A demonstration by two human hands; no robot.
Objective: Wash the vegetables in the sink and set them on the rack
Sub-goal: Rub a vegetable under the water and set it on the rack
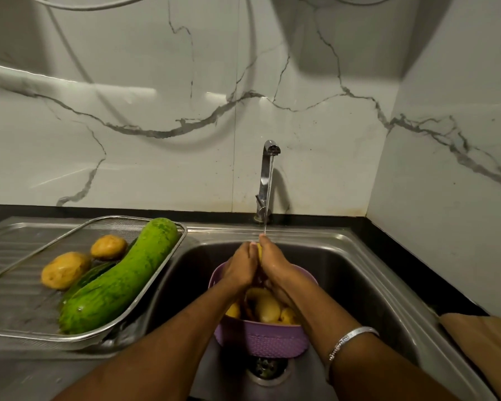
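1. White marble-look wall tiles (145, 82) with grey veins back a brushed stainless-steel sink (359, 273) set in a black bench (411, 256); no brand, label or writing can be read anywhere.
2. A chrome tap (268, 175) runs a thin stream of water onto both hands.
3. The left hand (239, 266) and right hand (275, 263) are pressed together, each grip closed on a small yellow vegetable (259, 250), mostly hidden, above a lilac perforated plastic basket (272, 340) of pale yellow potatoes (268, 308) in the basin.
4. A silver bangle (349, 338) circles the right wrist.
5. On the ribbed drainboard, a steel wire-mesh rack (145, 296) holds a long, glossy green gourd (119, 282) and two rough yellow-brown potatoes (65, 269).
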